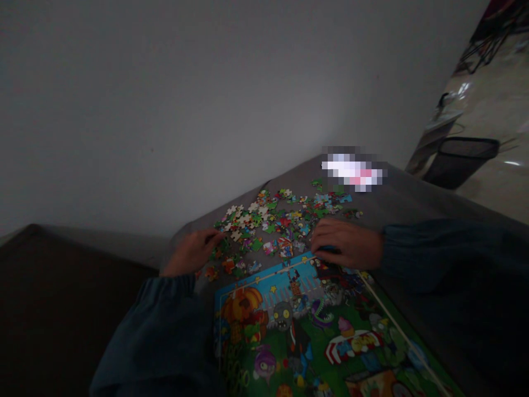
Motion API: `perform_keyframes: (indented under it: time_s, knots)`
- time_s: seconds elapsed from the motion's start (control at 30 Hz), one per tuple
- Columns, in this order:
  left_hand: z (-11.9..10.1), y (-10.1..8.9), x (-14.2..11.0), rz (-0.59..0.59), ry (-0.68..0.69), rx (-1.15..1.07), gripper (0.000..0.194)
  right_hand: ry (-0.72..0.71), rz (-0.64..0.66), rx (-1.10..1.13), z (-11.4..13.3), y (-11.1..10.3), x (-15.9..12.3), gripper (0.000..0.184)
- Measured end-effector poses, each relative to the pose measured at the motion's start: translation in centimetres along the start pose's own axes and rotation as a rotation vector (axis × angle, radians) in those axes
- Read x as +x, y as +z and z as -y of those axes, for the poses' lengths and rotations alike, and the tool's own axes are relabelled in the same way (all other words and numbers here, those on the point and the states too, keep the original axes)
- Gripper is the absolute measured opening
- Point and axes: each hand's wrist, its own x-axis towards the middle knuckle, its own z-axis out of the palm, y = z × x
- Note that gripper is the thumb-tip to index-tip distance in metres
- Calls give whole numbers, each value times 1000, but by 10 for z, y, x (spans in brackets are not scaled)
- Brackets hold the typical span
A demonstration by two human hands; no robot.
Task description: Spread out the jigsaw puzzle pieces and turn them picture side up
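Note:
Loose jigsaw puzzle pieces point(268, 227) lie spread over the grey tabletop, some with their pale backs up. My left hand point(194, 249) is at the left edge of the pile, thumb and fingers pinched together; whatever they hold is too small and dark to make out. Below the pile lies a colourful puzzle board point(285, 331), printed with cartoon zombies and plants. Over its far edge, toward the right, is my right hand point(349, 242), its fingers curled. A bit of blue, seemingly a puzzle piece point(329, 248), shows between thumb and fingers.
A bright, pixelated patch point(353, 172) covers something at the table's far right corner. Behind the grey table point(397, 201) rises a plain wall point(206, 99). A dark brown surface point(74, 314) is at left. A dark mesh bin point(463, 160) stands on the floor at right.

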Motion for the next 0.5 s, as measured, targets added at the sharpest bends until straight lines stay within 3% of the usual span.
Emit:
perform_keyframes:
  time_s: [0.23,0.5]
  knots:
    - [-14,15,5,-46,70,-41,45,6,1,-9,0,0,1,18]
    - [-11,25,9,-30,133,-50,42,-4,0,-9,1,-1,1,18]
